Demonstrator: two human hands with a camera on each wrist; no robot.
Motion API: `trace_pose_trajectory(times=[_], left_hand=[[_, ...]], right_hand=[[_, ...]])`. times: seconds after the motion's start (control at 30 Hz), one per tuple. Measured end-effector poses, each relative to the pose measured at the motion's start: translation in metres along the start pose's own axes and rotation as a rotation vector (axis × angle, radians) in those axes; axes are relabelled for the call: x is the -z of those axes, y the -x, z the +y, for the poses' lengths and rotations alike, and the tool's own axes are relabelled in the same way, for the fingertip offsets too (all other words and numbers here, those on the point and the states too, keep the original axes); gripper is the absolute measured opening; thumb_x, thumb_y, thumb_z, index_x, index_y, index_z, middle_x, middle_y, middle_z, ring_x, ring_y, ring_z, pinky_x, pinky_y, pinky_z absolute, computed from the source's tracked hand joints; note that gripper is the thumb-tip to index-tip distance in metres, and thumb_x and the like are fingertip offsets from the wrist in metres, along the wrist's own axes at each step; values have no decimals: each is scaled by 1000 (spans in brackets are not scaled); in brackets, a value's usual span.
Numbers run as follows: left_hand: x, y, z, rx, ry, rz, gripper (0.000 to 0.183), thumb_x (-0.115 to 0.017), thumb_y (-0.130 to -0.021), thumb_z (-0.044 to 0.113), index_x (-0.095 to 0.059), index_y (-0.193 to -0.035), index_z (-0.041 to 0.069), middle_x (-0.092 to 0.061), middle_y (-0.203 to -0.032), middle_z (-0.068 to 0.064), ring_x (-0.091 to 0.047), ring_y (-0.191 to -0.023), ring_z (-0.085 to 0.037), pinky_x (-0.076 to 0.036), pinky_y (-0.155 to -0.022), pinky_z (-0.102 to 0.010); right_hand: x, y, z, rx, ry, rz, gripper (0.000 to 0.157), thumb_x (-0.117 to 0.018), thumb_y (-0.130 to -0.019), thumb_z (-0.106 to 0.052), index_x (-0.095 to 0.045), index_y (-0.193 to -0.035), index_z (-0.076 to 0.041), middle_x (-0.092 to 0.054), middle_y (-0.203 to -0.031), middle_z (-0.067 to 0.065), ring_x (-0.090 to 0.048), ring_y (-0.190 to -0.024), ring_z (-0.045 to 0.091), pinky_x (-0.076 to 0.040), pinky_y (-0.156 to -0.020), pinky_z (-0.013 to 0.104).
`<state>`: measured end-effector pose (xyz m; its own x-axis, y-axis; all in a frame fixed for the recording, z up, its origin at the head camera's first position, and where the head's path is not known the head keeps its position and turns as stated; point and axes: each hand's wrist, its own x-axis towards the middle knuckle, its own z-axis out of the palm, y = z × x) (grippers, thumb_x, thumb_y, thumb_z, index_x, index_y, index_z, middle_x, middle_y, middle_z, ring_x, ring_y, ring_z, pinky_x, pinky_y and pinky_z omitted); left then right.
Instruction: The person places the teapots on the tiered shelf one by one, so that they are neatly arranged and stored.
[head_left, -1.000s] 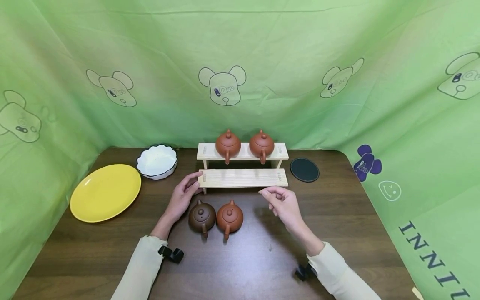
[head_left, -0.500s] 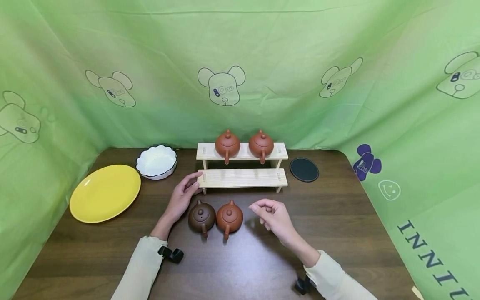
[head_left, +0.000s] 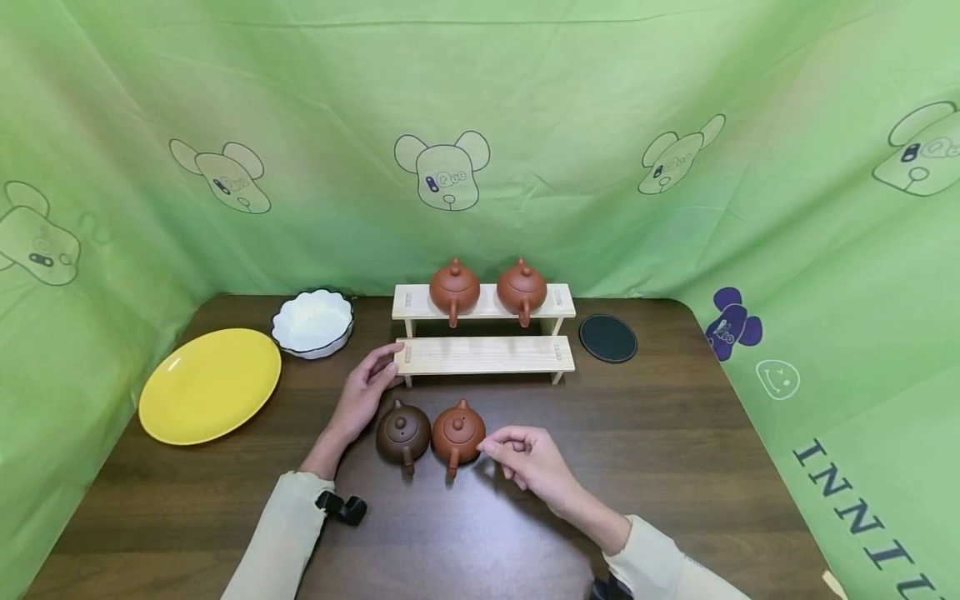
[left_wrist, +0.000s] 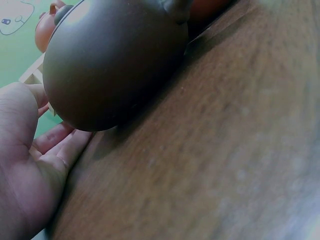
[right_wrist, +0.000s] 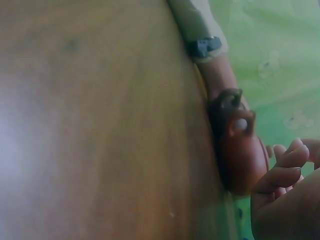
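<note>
My left hand (head_left: 363,395) grips the left end of the lower step of a pale wooden two-step stand (head_left: 480,356). Its thumb is at the front corner and its fingers are around the end. Beside that wrist sits a dark brown teapot (head_left: 403,432), large in the left wrist view (left_wrist: 115,60). A reddish-brown teapot (head_left: 459,433) stands right next to it, both handles toward me. My right hand (head_left: 536,467), loosely curled, has thumb and index fingertips at the reddish teapot's right side. In the right wrist view its fingers (right_wrist: 282,175) appear bent beside that teapot (right_wrist: 245,165).
Two reddish teapots (head_left: 454,289) (head_left: 522,289) stand on the upper step. A yellow oval plate (head_left: 210,387) and a white scalloped bowl (head_left: 312,323) lie to the left. A round black coaster (head_left: 608,338) is right of the stand. Green curtain (head_left: 315,225) surrounds the table.
My right hand has moved left and toward me, from the front of the stand's lower step to the reddish teapot's right side. My left hand has stayed at the stand.
</note>
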<state>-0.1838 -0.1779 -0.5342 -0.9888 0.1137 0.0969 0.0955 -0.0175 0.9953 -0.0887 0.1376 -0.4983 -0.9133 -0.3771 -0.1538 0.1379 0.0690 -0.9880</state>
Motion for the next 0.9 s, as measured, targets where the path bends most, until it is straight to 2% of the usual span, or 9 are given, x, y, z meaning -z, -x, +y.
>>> trace_pose_trajectory(times=[0.47, 0.9], left_hand=[[0, 0, 0, -3, -2, 0, 41, -53, -117, 2, -53, -156, -8, -54, -155, -34, -67, -119, -2, -62, -103, -22], [1, 0, -1, -5, -11, 2, 41, -53, -117, 3, -53, -156, -8, -54, -157, -32, -67, -120, -3, -62, -103, -23]], right_hand=[[-10, 8, 9, -120, -78, -146, 35, -72, -108, -17, -74, -130, 10, -60, -68, -8, -44, -52, -1, -36, -45, 11], [-23, 12, 12, -260, -355, -242, 44, -67, -108, -11, -62, -145, 12, -65, -73, -8, -47, -54, -4, -37, -46, 8]])
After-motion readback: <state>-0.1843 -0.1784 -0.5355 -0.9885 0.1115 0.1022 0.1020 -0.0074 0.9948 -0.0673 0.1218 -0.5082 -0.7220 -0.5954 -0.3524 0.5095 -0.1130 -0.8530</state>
